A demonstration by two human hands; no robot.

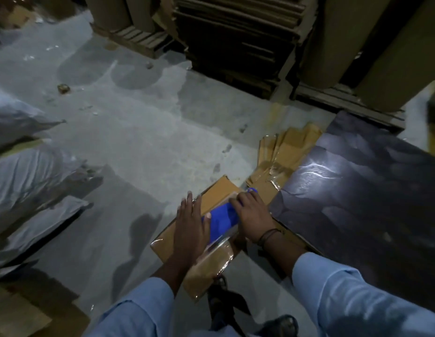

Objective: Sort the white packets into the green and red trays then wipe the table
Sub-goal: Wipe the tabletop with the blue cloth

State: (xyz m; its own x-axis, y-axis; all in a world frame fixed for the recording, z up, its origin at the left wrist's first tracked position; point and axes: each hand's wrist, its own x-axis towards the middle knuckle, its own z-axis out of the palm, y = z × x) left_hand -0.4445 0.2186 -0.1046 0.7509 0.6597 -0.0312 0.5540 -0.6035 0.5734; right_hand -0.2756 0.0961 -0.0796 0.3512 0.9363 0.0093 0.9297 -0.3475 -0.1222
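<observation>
Pressing down on the cardboard box (212, 193), the left hand (190, 222) is lying flat, fingers straight, while the right hand (251, 216) is gripping a blue tape dispenser (223, 217).

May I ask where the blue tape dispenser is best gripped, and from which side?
Grip the blue tape dispenser round its body from above, as the right hand does: it lies on the cardboard box, leaving only top and sides free.

I see light-blue long sleeves (141, 310), a dark cord wristband (268, 235) just beyond the right sleeve (352, 295), dark strapped footwear (226, 302) near it.
</observation>
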